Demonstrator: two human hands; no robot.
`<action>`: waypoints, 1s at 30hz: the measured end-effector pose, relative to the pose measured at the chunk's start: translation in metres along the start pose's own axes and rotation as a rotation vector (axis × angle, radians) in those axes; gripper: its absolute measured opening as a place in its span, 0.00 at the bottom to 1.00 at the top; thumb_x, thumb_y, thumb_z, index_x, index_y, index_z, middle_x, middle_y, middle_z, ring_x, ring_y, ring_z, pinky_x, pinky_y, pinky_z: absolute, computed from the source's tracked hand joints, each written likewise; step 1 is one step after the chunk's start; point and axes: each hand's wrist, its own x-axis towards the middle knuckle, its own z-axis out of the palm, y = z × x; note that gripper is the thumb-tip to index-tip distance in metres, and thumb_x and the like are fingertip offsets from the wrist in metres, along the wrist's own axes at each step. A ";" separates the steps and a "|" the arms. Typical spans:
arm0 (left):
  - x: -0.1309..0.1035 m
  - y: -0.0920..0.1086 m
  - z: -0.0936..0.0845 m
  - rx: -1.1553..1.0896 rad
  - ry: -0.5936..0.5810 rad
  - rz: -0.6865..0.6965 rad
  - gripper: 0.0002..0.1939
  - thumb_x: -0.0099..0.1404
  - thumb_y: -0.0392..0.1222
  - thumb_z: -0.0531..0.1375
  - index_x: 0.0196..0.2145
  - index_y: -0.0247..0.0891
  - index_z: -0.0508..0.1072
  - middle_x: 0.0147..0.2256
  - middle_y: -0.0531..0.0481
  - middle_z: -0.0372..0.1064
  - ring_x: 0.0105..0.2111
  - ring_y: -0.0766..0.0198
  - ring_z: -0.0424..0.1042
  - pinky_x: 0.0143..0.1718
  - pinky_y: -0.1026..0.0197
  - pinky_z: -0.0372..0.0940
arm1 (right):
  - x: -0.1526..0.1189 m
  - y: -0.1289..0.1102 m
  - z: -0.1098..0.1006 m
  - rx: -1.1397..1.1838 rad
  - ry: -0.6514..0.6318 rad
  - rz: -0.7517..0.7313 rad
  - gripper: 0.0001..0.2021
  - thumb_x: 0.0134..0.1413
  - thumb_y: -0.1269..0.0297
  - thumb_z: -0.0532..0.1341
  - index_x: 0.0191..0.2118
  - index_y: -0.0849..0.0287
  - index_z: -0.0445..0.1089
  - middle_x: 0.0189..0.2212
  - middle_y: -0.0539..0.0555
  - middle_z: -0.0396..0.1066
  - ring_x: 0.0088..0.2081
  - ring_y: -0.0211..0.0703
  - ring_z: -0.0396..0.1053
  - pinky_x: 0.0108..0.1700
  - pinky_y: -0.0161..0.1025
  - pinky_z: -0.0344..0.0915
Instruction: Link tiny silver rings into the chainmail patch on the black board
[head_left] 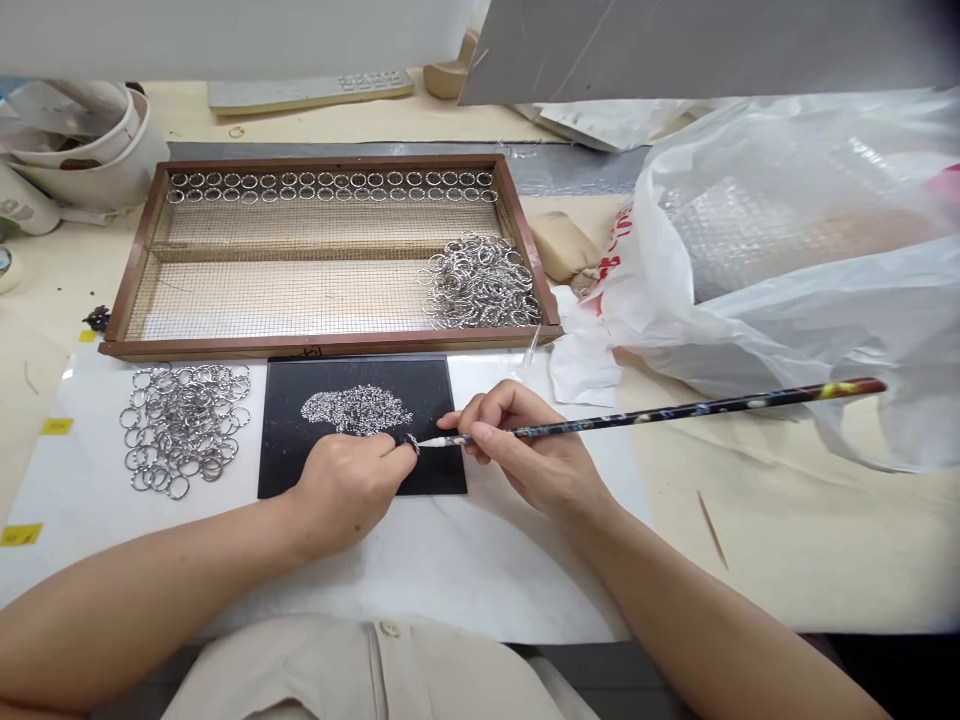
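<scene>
Across the cream worktop (787,560), I look down through the head camera, and a white sheet (540,590) lies closest to the person. On the right sits a big, crinkly plastic bag (675,330). Farther back is a brown wooden tray (330,346) with a net bottom. Just in front of it, a flat black board (442,480) rests on the sheet, partly under the hands.

I see the right hand (544,460) with its grip closed on a long, dark, speckled stick (645,416), held like a pencil. The left hand (349,490) is curled up, and its grip pinches a little ring (413,443) over the board. The stick's white tip is right at that ring, but I can't tell if they touch.

One heap of loose rings (184,430) lies left of the board. Another ring pile (480,285) is in the tray's near right corner. Smallest of all, tiny silver bits (364,410) are spread on the board, just behind the left hand.
</scene>
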 end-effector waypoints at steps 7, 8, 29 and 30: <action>-0.001 -0.001 0.001 -0.014 -0.002 0.000 0.15 0.64 0.30 0.52 0.19 0.36 0.63 0.16 0.56 0.55 0.16 0.70 0.51 0.18 0.63 0.45 | 0.001 -0.001 0.002 0.008 -0.005 -0.003 0.08 0.58 0.63 0.59 0.29 0.55 0.61 0.24 0.47 0.64 0.34 0.41 0.68 0.48 0.51 0.65; 0.000 -0.001 0.001 -0.015 -0.001 0.002 0.15 0.64 0.30 0.52 0.19 0.36 0.63 0.16 0.56 0.55 0.16 0.70 0.51 0.18 0.63 0.45 | 0.001 -0.001 0.002 0.009 -0.005 -0.004 0.08 0.58 0.63 0.59 0.29 0.55 0.61 0.23 0.47 0.64 0.34 0.41 0.68 0.47 0.50 0.65; 0.001 0.000 0.000 0.005 0.009 -0.013 0.15 0.63 0.29 0.52 0.19 0.36 0.62 0.16 0.57 0.55 0.16 0.70 0.51 0.17 0.62 0.45 | 0.003 -0.003 0.003 -0.054 0.086 -0.026 0.09 0.58 0.62 0.59 0.28 0.55 0.61 0.24 0.48 0.64 0.33 0.42 0.68 0.42 0.48 0.66; 0.001 0.000 0.000 0.008 0.009 -0.018 0.15 0.63 0.29 0.52 0.19 0.36 0.62 0.16 0.57 0.55 0.16 0.70 0.51 0.17 0.63 0.45 | 0.004 -0.003 0.004 -0.101 0.119 -0.035 0.09 0.58 0.63 0.59 0.28 0.55 0.60 0.24 0.48 0.63 0.33 0.42 0.68 0.40 0.46 0.66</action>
